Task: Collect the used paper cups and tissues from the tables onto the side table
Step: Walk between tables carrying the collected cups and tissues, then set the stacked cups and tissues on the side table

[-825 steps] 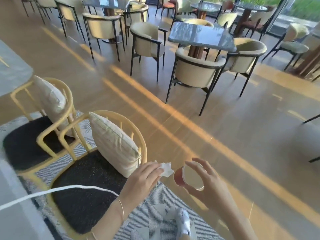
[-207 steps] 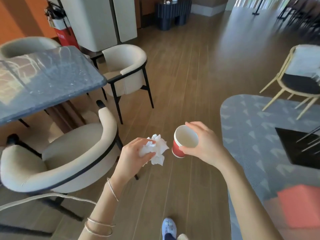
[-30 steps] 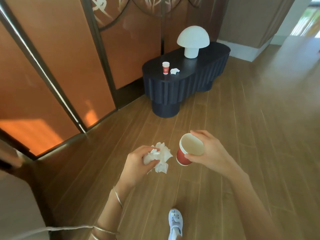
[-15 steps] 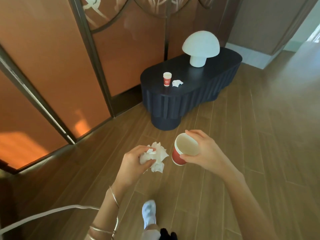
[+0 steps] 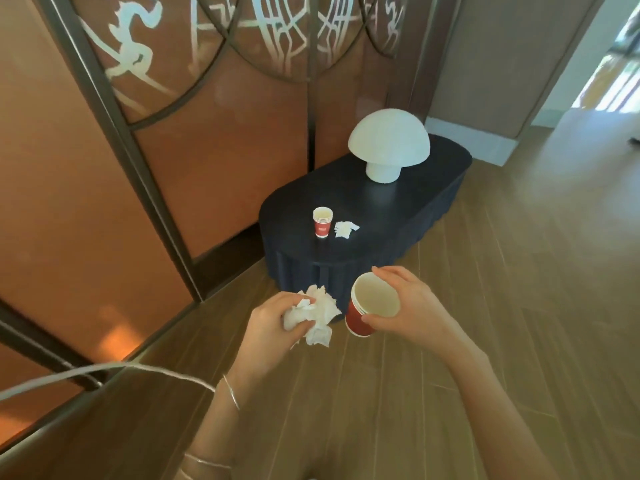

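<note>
Right hand [image 5: 408, 310] has its grip clamped around a red paper cup stack [image 5: 367, 311], tilted toward the camera; several nested rims show at the lip, and the cream inside looks empty. Left hand [image 5: 273, 323] has its grip closed on a wad of crumpled white tissues [image 5: 313, 315], just beside the held cups, not touching them as far as I can tell. Both are held over the wood floor [image 5: 485, 341], in front of the dark oval side table [image 5: 415, 220]. On that surface: another red cup stack [image 5: 322, 222], upright, layered rims, with a pale inside whose contents I cannot tell. Small white tissue pile [image 5: 345, 229] just beside it to the right. White mushroom lamp [image 5: 389, 145] stands well apart toward the far end. Orange screen panels [image 5: 214, 150] behind the side table.
</note>
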